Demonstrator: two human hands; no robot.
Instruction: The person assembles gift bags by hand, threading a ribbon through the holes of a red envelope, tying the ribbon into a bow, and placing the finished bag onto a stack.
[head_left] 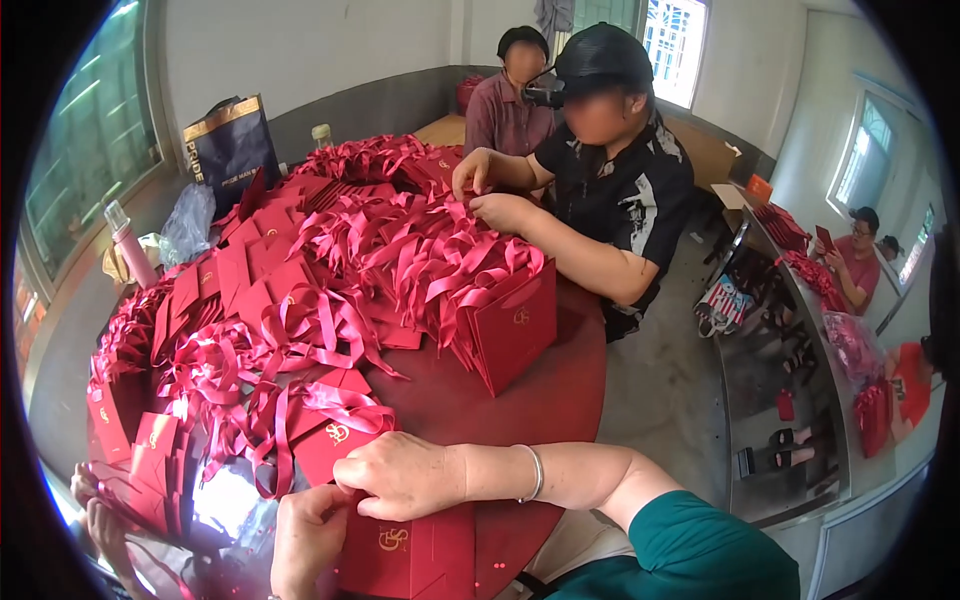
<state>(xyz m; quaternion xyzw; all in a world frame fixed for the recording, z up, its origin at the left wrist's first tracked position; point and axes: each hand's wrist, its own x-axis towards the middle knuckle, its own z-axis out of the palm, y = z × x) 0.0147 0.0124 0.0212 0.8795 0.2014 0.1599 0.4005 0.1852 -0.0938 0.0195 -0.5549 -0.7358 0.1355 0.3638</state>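
Observation:
My left hand point(308, 538) and my right hand point(405, 476) meet at the upper left corner of a flat red paper gift bag point(425, 565) with gold print. Both have their fingers pinched together, thumbs and fingertips nearly touching. Whatever lies between the fingertips is too small or hidden to make out. The bag lies at the near edge of the round red table point(545, 420). Just beyond my knuckles is another red bag point(330, 440), its pink-red satin ribbon handle point(345, 405) lying loose across it.
Heaped red bags point(260, 265) with ribbons cover the table; a stack point(515, 330) stands upright at its right. Across sits a person in a black cap point(605, 60), hands over ribbons; another person's hands point(105, 525) are at the left. A pink bottle point(132, 250) and dark carrier bag point(230, 150) stand behind.

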